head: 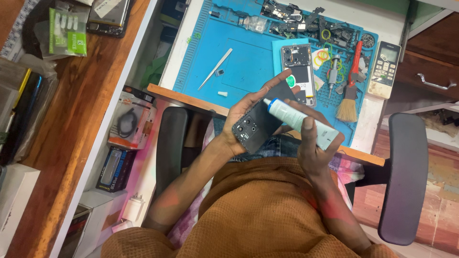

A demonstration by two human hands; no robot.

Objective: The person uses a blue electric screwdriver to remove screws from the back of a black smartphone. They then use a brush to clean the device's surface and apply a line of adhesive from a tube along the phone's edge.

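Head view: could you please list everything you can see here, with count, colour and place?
phone back cover: one, black, in the left hand
glue tube: one, pale blue-white, in the right hand, nozzle at the cover
opened phone: one, dark, on the mat
work mat: one, blue, on the desk
tweezers: one, silver, on the mat
brush: one, red handle, mat's right side
rubber bands: several, yellow, green and red, by the opened phone
remote control: one, white, right of the mat
chair armrests: two, black
left hand: one
right hand: one
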